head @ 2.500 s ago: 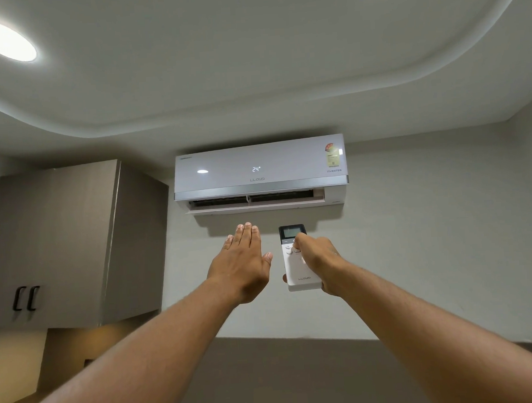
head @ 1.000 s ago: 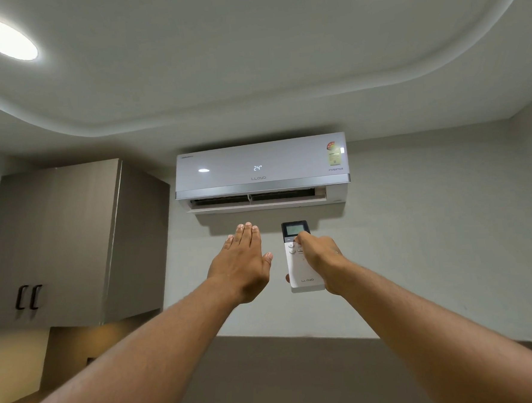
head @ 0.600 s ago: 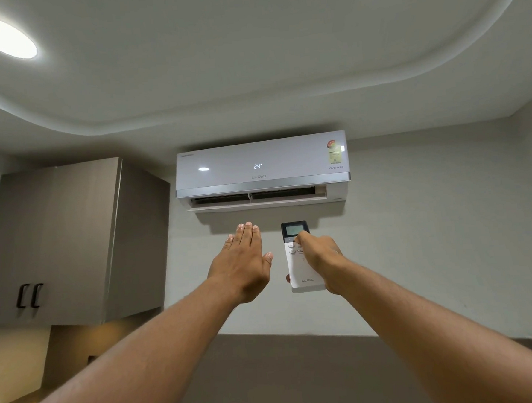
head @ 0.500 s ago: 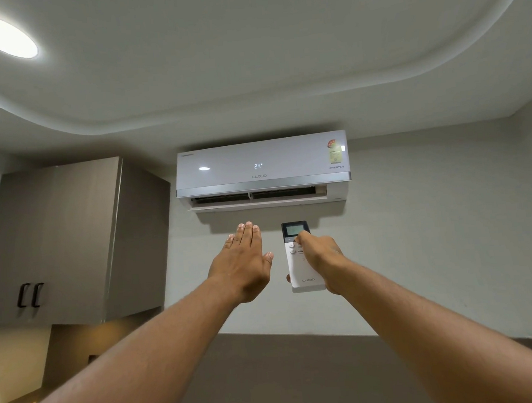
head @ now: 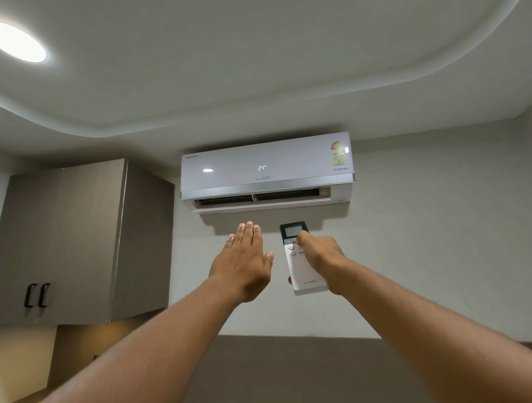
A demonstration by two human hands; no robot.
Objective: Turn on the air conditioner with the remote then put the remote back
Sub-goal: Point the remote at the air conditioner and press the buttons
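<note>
A white wall-mounted air conditioner (head: 266, 170) hangs high on the wall ahead, its display reading 24 and its lower flap swung open. My right hand (head: 319, 255) holds a white remote (head: 300, 269) upright below the unit, thumb resting on the buttons under its small screen. My left hand (head: 243, 262) is raised beside the remote, flat, fingers straight and together, holding nothing, its fingertips just below the air conditioner's flap.
A grey wall cabinet (head: 68, 244) with two black handles hangs to the left. A round ceiling light (head: 15, 42) glows at the upper left. A dark band of wall (head: 300, 370) runs below the arms.
Nearly nothing has moved. Both hands keep their places under the unit; the view has only drifted slightly.
</note>
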